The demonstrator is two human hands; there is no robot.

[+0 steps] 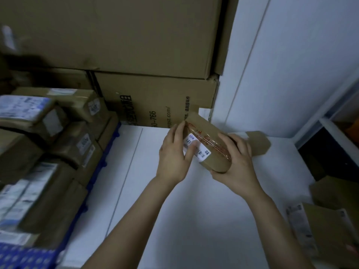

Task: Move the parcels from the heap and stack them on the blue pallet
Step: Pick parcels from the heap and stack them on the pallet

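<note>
Cardboard parcel [206, 131] sits between left grip [172, 158], right grip [237, 162].

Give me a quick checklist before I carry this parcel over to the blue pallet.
1. Left hand holds the parcel at its label side: ok.
2. Right hand grips the parcel's near end: ok.
3. Floor between parcel and blue pallet free of obstacles: ok.
4. Free spot on the stacked parcels: cannot tell, that side is blurred.
5. Parcel's tape seal intact: cannot tell.
</note>
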